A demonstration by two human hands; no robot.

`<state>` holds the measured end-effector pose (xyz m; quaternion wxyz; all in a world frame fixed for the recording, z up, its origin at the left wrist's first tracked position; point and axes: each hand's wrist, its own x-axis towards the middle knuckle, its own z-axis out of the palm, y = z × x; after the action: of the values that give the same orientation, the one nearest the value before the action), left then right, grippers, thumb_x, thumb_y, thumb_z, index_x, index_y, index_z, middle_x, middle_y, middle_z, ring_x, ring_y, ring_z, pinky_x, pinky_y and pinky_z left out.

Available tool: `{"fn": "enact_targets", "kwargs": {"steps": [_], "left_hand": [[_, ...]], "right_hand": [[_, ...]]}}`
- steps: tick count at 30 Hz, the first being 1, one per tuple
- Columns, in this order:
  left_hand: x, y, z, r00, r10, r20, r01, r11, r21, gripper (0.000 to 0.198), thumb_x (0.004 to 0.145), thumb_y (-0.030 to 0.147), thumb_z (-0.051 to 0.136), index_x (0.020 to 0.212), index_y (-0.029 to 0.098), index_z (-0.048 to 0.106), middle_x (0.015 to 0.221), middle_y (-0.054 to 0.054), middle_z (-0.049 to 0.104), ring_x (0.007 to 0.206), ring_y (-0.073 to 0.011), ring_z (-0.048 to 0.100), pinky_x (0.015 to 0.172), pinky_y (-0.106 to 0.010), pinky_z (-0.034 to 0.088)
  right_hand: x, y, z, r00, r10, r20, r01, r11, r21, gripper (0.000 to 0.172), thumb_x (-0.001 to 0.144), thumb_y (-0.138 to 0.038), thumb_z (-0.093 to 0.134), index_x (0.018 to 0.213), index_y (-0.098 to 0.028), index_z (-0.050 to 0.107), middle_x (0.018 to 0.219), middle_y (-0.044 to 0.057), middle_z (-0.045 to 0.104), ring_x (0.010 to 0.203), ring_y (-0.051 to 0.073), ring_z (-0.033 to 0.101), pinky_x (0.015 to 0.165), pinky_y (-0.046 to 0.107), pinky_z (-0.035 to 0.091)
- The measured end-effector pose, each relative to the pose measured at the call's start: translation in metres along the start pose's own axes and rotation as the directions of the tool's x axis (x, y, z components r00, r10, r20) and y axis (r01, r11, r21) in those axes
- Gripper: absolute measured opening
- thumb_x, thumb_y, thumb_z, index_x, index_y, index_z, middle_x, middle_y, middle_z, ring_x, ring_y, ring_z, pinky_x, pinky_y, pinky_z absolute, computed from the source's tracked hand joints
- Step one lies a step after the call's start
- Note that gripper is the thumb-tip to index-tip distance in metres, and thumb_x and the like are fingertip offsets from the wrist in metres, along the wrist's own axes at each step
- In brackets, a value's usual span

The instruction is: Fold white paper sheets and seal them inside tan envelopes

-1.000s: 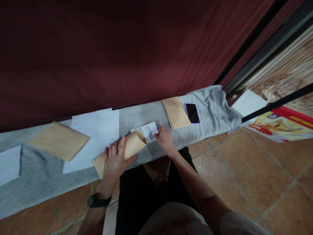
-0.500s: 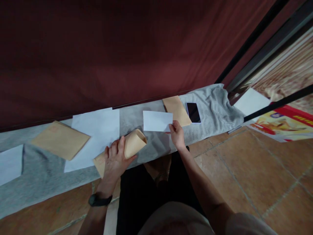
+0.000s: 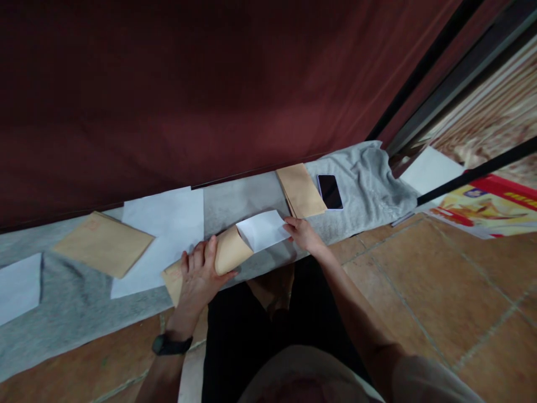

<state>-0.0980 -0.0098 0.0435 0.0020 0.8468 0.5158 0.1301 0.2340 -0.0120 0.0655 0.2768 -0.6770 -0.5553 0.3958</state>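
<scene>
A brown paper envelope [image 3: 231, 250] lies under my left hand [image 3: 202, 272], its mouth bulging open toward the right. That hand's fingers wrap over the envelope and press its sides. My right hand [image 3: 301, 232] pinches the right end of a folded white sheet of paper [image 3: 264, 228]. The sheet's left end sits at the envelope's mouth and appears to be partly inside; how deep it reaches is hidden. Beyond my right hand lie more brown envelopes [image 3: 302, 192], overlapping each other.
A grey cloth [image 3: 247, 196] covers the narrow ledge. On it rest a phone [image 3: 330, 192], large white sheets [image 3: 168, 218], a stack of brown envelopes [image 3: 104, 242] and a white paper [image 3: 19, 285] at far left. A dark red panel [image 3: 188, 112] rises behind; a colourful box [image 3: 486, 204] stands right.
My right hand has brought the white sheet left and down to the envelope's open mouth, tilting it. My left hand has stayed on the envelope.
</scene>
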Motion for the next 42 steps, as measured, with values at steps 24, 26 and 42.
{"fn": "enact_targets", "kwargs": {"steps": [24, 26, 42], "left_hand": [[0.015, -0.009, 0.008, 0.996, -0.035, 0.081, 0.042, 0.995, -0.095, 0.118, 0.076, 0.062, 0.074, 0.164, 0.017, 0.011, 0.150, -0.022, 0.045, 0.141, -0.0423, 0.042, 0.121, -0.065, 0.020], [0.016, -0.009, 0.007, 0.996, -0.040, 0.085, 0.049, 0.993, -0.110, 0.119, 0.076, 0.062, 0.074, 0.164, 0.017, 0.009, 0.149, -0.022, 0.046, 0.140, -0.0420, 0.044, 0.121, -0.064, 0.020], [0.038, 0.029, 0.001, 0.991, 0.132, -0.009, -0.133, 0.986, -0.098, 0.114, 0.079, 0.070, 0.069, 0.163, 0.012, 0.019, 0.148, -0.025, 0.047, 0.140, -0.0421, 0.043, 0.122, -0.065, 0.020]], "right_hand": [[0.010, -0.004, -0.025, 0.980, -0.192, 0.047, 0.190, 0.981, 0.030, 0.021, 0.093, -0.018, 0.050, 0.074, -0.022, 0.059, 0.062, -0.006, 0.053, 0.058, 0.011, 0.054, 0.057, 0.021, 0.037], [0.010, -0.004, -0.024, 0.982, -0.184, 0.046, 0.183, 0.983, 0.024, 0.023, 0.092, -0.017, 0.050, 0.070, -0.022, 0.055, 0.059, -0.007, 0.050, 0.054, 0.011, 0.053, 0.055, 0.021, 0.035], [0.006, -0.022, 0.040, 0.962, -0.272, -0.028, 0.272, 0.962, 0.003, 0.025, 0.097, -0.018, 0.060, 0.073, -0.021, 0.068, 0.093, 0.004, 0.069, 0.090, 0.016, 0.065, 0.081, 0.027, 0.048]]}}
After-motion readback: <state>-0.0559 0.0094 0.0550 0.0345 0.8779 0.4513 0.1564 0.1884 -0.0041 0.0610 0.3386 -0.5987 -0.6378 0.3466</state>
